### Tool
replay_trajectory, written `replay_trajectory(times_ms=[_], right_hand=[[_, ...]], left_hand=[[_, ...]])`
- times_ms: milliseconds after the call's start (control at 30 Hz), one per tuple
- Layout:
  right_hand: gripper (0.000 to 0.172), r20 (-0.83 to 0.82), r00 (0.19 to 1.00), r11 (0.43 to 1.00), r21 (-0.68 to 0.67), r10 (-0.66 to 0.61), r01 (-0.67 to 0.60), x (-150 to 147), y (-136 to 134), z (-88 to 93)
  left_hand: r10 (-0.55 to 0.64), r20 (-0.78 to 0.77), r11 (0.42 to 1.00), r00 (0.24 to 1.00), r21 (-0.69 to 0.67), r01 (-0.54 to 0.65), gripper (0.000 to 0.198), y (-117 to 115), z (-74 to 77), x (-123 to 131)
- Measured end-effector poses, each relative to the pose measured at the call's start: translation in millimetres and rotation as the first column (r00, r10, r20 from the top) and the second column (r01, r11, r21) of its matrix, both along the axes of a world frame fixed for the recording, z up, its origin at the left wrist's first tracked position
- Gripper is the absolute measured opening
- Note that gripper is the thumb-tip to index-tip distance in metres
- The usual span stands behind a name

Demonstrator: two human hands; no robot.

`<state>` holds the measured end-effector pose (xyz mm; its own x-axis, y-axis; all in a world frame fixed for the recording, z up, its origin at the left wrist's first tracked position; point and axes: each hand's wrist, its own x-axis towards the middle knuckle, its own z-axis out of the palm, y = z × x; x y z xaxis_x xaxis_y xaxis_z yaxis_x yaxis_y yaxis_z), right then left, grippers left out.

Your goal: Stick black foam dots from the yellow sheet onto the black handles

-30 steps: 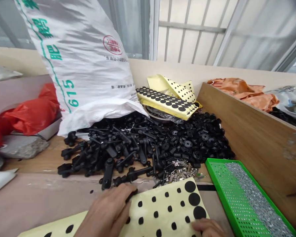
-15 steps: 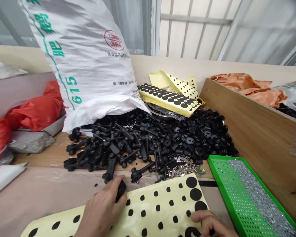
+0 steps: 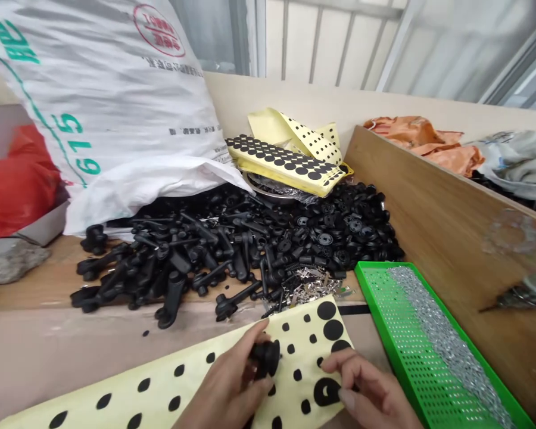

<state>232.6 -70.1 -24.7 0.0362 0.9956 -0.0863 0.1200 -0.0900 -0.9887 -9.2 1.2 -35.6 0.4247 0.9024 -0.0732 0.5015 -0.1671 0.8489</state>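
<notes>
My left hand is closed around a black plastic crank handle, its round end showing between thumb and fingers; the rest is hidden by the hand. Beneath lies a pale yellow sticker sheet with small black dots and larger black discs along its right end. On that end rests my right hand, fingers loosely bent, thumb and index finger apart. Its index fingertip is beside a small black dot, near a large black disc with a gap in it. Nothing shows between those fingers.
Behind the sheet spreads a pile of black plastic handles and round caps, with small metal clips in front. A green tray of tiny metal parts stands right, beside a wooden divider. A white sack leans at back left.
My left hand has moved right over the sheet, bringing the black crank handle near my right hand. The camera view has shifted a little to the right and down.
</notes>
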Motion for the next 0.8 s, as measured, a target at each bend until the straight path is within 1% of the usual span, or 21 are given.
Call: replay_trajectory(times_ms=[33,67,100,133,200,233,267,300,333,367,400,433,467,500,533,567,600,667,800], right_hand=[[0.019,0.005,1.000,1.000,0.002,0.025,-0.025,0.5,0.1,-0.3],[0.017,0.008,0.999,0.999,0.007,0.039,-0.039,1.0,0.3,-0.7],[0.016,0.009,0.999,0.999,0.013,0.044,-0.045,1.3,0.6,-1.4],[0.015,0.007,0.999,0.999,0.022,0.039,-0.039,1.2,0.8,-2.3],[0.014,-0.003,1.000,0.999,0.041,0.013,-0.013,-0.3,1.1,-4.3],[0.015,-0.013,1.000,0.999,0.052,-0.001,0.001,-1.4,1.0,-5.2],[0.016,-0.024,1.000,0.998,0.062,-0.014,0.016,-2.6,0.9,-5.9],[0.017,-0.036,0.999,0.998,0.064,-0.026,0.029,-3.7,0.7,-6.1],[0.019,-0.050,0.998,0.998,0.059,-0.033,0.035,-4.5,0.5,-5.8],[0.021,-0.069,0.997,0.998,0.047,-0.032,0.035,-5.1,0.4,-4.9],[0.022,-0.094,0.995,0.999,0.030,-0.027,0.030,-5.5,0.5,-3.4],[0.024,-0.125,0.992,1.000,0.014,-0.021,0.023,-5.9,0.9,-1.4],[0.025,-0.160,0.987,1.000,-0.001,-0.015,0.015,-6.3,1.7,0.8],[0.025,-0.194,0.981,1.000,-0.011,-0.008,0.006,-6.9,2.8,3.3],[0.024,-0.226,0.974,1.000,-0.017,-0.003,-0.001,-7.7,4.1,5.6],[0.023,-0.254,0.967,1.000,-0.019,0.001,-0.006,-8.8,5.7,7.7],[0.022,-0.277,0.961,1.000,-0.018,0.003,-0.008,-10.0,7.4,9.5],[0.019,-0.312,0.950,1.000,-0.028,-0.004,-0.005,-12.5,10.5,11.8],[0.015,-0.334,0.942,0.997,-0.073,-0.021,-0.003,-15.4,14.3,12.7]], left_hand=[[-0.018,-0.077,0.990,0.997,0.140,0.029,0.061,-1.9,-3.5,1.5],[-0.028,-0.154,0.963,0.988,0.261,0.068,0.064,-3.6,-5.9,1.6],[-0.038,-0.225,0.929,0.974,0.351,0.117,0.064,-5.1,-7.2,0.7],[-0.051,-0.287,0.898,0.956,0.406,0.170,0.062,-6.2,-7.6,-1.1],[-0.073,-0.391,0.864,0.917,0.435,0.254,0.055,-7.1,-6.0,-5.5],[-0.078,-0.422,0.863,0.903,0.425,0.273,0.052,-6.7,-4.5,-7.3],[-0.076,-0.430,0.874,0.900,0.405,0.267,0.051,-5.7,-2.7,-8.4],[-0.067,-0.408,0.897,0.911,0.375,0.234,0.050,-4.0,-0.6,-8.3],[-0.059,-0.355,0.929,0.933,0.322,0.181,0.050,-1.8,1.9,-6.9],[-0.056,-0.272,0.965,0.961,0.233,0.122,0.048,0.8,4.6,-4.2],[-0.054,-0.163,0.992,0.985,0.104,0.072,0.046,3.7,7.5,-0.2],[-0.048,-0.038,0.997,0.998,-0.054,0.046,0.043,6.4,10.4,4.8],[-0.031,0.087,0.975,0.996,-0.217,0.049,0.041,8.8,13.2,10.4],[-0.002,0.195,0.931,0.981,-0.359,0.073,0.041,10.7,15.8,16.4],[0.031,0.277,0.878,0.960,-0.467,0.106,0.042,12.0,18.0,22.2],[0.058,0.330,0.833,0.942,-0.536,0.136,0.045,12.6,19.8,27.5],[0.072,0.360,0.804,0.930,-0.573,0.160,0.047,12.6,21.3,32.2],[0.059,0.374,0.784,0.925,-0.591,0.189,0.045,11.7,23.6,38.9],[-0.024,0.378,0.806,0.926,-0.541,0.241,0.040,8.7,24.1,42.9]])
